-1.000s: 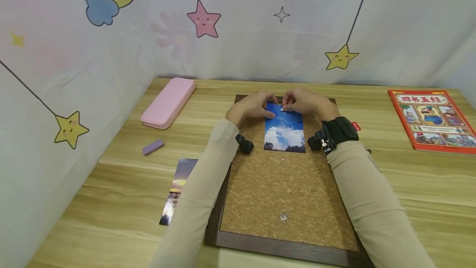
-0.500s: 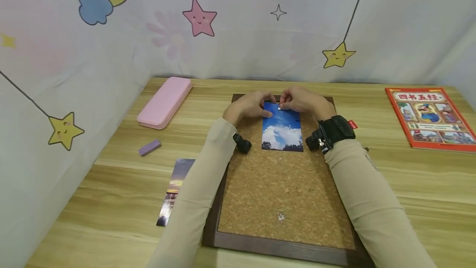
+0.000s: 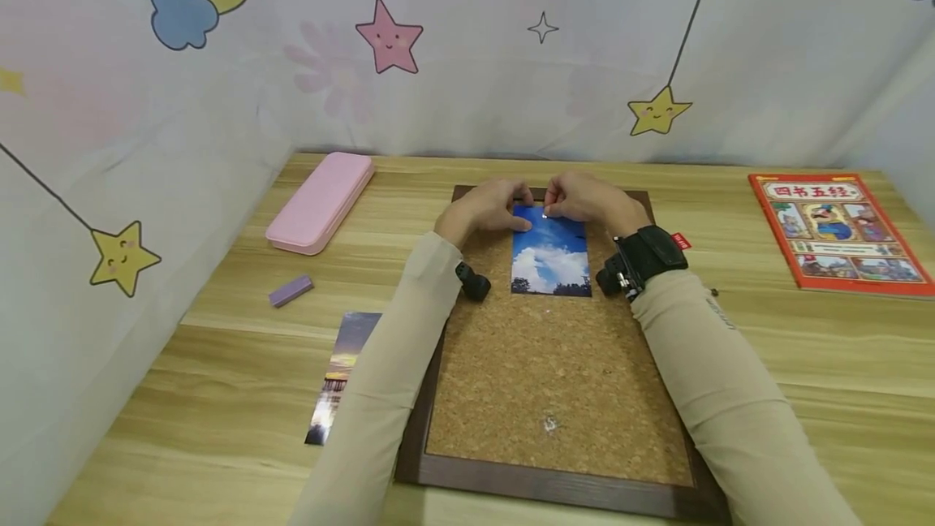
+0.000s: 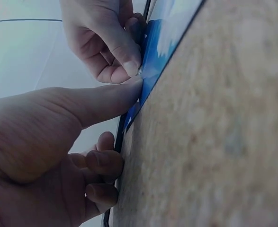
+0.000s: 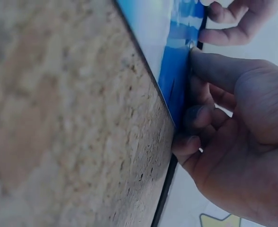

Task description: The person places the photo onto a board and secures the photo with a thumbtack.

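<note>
Sky photo, all views; sunset photo, head view only.

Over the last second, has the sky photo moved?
No, the sky photo shows no clear shift against the white mark on the cork board.

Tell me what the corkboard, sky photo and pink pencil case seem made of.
Corkboard: matte cork, from its speckled tan granules; its frame, dark brown with faint grain, is wood or imitation.
Sky photo: likely glossy photo paper, given the pale sheen in the wrist views.
Pink pencil case: smooth, straight-edged, perhaps plastic or imitation leather.
</note>
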The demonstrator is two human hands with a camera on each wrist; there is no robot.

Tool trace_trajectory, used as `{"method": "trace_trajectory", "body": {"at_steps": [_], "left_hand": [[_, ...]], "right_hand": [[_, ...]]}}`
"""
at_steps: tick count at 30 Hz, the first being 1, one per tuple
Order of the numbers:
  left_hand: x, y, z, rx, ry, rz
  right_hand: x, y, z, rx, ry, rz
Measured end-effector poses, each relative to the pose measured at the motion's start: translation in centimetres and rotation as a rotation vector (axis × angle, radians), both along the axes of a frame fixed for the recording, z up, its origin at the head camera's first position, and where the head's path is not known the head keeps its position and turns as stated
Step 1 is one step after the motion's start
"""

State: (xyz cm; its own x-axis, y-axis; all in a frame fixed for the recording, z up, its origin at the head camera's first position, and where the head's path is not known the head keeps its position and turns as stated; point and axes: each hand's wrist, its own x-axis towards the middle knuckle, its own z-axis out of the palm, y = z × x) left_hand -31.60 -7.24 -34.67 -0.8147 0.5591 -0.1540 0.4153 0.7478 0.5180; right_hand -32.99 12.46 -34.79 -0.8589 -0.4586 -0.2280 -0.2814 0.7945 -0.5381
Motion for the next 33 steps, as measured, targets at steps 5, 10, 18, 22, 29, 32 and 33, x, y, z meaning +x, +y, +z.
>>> {"method": "trace_trajectory", "body": {"at_steps": [5,10,18,22,29,32,33], "left_hand": [[-0.1,-0.1,0.0,-0.004,0.002,0.003],[-0.1,-0.1,-0.2,-0.007,0.006,-0.007],[0.1,-0.3,-0.2,0.006,0.013,-0.020],[0.1,-0.3,-0.1,0.002,0.029,-0.027],[0.4,-0.3,0.2,-0.022,0.030,-0.016],[0.5,-0.2,0.4,-0.050,0.037,-0.027],[0.5,-0.1,0.5,-0.059,0.037,-0.031]], "right_hand": [[0.0,-0.2,0.1,0.050,0.023,-0.008],[0.0,-0.2,-0.1,0.102,0.032,-0.035],[0.4,0.0,-0.2,0.077,0.026,-0.007],[0.3,0.1,0.2,0.091,0.007,0.017],[0.3,0.1,0.6,0.116,0.024,0.081],[0.5,0.2,0.8,0.104,0.019,0.089],[0.6,0.2,0.8,0.100,0.016,0.093]]}}
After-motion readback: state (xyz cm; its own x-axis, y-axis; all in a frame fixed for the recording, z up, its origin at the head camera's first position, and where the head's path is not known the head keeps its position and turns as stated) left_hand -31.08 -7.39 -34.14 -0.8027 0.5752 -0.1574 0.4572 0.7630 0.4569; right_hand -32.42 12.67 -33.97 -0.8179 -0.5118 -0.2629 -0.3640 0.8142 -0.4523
